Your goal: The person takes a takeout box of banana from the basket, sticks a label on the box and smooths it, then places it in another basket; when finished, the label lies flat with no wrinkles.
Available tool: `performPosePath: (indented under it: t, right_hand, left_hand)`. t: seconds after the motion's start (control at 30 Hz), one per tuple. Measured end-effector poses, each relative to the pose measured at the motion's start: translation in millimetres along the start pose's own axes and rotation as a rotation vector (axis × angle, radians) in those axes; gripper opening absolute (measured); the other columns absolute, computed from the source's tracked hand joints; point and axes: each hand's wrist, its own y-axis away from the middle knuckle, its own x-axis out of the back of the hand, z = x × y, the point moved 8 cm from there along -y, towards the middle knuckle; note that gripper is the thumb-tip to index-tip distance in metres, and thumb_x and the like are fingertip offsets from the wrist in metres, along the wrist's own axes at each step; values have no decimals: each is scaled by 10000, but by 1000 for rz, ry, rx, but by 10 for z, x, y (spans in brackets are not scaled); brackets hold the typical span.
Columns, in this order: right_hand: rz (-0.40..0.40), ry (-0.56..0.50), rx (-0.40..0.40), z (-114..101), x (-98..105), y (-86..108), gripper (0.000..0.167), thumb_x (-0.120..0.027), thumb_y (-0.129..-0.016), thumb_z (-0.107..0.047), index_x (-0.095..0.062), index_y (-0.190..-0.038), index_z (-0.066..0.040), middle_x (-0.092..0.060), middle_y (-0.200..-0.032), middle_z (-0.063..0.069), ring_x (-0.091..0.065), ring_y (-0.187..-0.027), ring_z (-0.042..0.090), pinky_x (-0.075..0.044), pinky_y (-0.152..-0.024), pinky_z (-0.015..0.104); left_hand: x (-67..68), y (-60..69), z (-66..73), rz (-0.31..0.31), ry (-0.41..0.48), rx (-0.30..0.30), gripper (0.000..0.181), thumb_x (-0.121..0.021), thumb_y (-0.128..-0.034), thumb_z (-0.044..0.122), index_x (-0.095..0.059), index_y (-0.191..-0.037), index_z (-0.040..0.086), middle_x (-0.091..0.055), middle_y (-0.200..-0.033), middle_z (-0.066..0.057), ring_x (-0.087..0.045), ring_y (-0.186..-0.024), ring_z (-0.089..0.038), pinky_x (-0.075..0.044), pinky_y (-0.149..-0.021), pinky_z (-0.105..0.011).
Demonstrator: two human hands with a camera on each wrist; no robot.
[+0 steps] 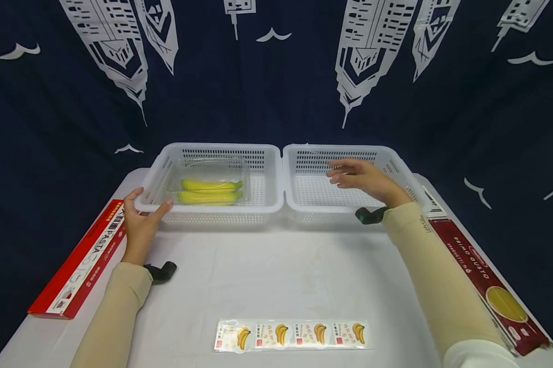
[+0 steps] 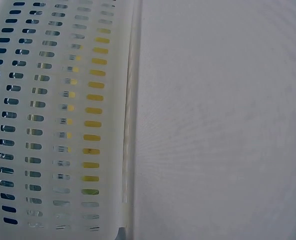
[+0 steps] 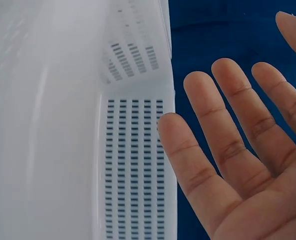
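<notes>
"Where's the thing being handled?"

"The left basket stands at the back of the worktop. Inside it lies a clear container with yellow bananas in it."

"And the grip on it?"

"The left hand has the front left corner, thumb at the front rim and fingers at the left side, so that grip is holding the basket. How firmly, I can't fairly say: the left wrist view catches the slotted wall and hardly any hand."

"The other grip?"

"Wide, holding nothing. The right hand hovers over the right basket, just beside the first, its fingers extended."

"Anything farther out?"

"A strip of banana stickers on the near part of the worktop, well apart from both baskets. A red pasta box lies along the left, a dark red spaghetti packet along the right, and a dark blue cloth hangs behind."

"So which step is this?"

"I'd judge it to be steadying or placing the left basket, one-handed."

"And the next move?"

"If the basket must shift, it calls for a level pull, so the container doesn't slide. If it's well placed, just a clean release of the corner."
</notes>
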Motion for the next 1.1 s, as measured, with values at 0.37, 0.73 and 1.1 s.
performPosePath:
  t: [0.37,0.73,1.1]
  right_hand:
    - [-39,-76,23,-135,-212,-212,530,-608,-1090,-61,-464,-1593,16,-608,-1502,239,-697,-1123,101,-538,-1123,434]
    - [-76,-131,25,-234,-424,-456,561,-626,-1073,-23,-438,-1597,50,-622,-1485,243,-688,-1160,166,-523,-1137,474]
    - [-146,-173,36,-419,-693,-723,549,-623,-1079,-38,-435,-1580,86,-603,-1467,278,-600,-1326,386,-492,-1155,562]
  left_hand:
    - [-9,-8,-21,-13,16,1,857,-784,-1006,247,-255,-1680,279,-341,-1702,-45,-419,-1439,-214,-395,-1250,-393]
    - [-9,-13,-16,-20,48,-14,844,-781,-1007,236,-263,-1672,273,-342,-1698,-40,-419,-1450,-219,-393,-1252,-392]
    - [-12,-17,-10,-17,61,-25,862,-788,-996,194,-263,-1677,243,-366,-1681,-42,-436,-1434,-215,-426,-1229,-396]
